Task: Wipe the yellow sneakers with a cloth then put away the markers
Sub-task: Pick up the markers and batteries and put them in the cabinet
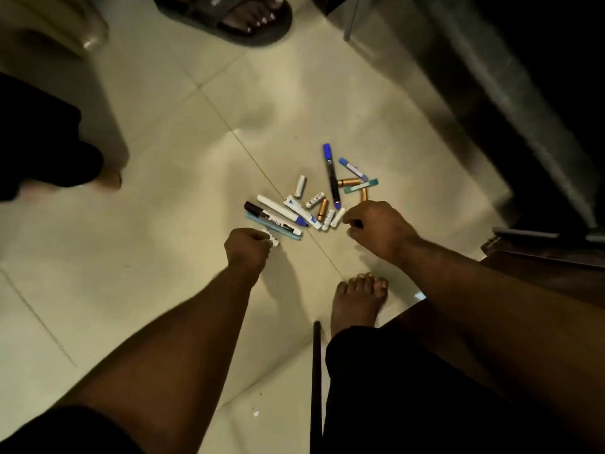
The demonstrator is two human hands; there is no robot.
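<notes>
Nearest, bottom of the frame: our two bare forearms reach up from the lower edge; our bare foot (357, 303) stands on the pale tiled floor (147, 290) just below centre, with a thin dark rod (317, 371) beside it.

Left hand (248, 247): curled into a loose fist at centre, closed round something small and white that shows at the knuckles (we cannot tell what it is).

Right hand (379, 229): just right of centre, fingers bent and drawn together at the lower right edge of the pile, tips touching or nearly touching a white piece there; whether it already pinches anything we cannot tell.

The markers (307, 204): scattered on the floor immediately above both hands, mixed with what look like small batteries (322, 209), gold and white.

Deciding relation: the black-capped marker (271, 219) lies just above the left fist, long axis running upper left to lower right; the long blue-capped marker (332, 175) lies above the right hand, nearly vertical in the frame. Each hand is nearer its own side.

Containers: none visible, so we cannot say where the markers go.

Sneakers and cloth: not in view; we judge the marker step is in hand.

Far, top of the frame: another person's sandalled foot (242, 18); dark furniture at upper right.
</notes>
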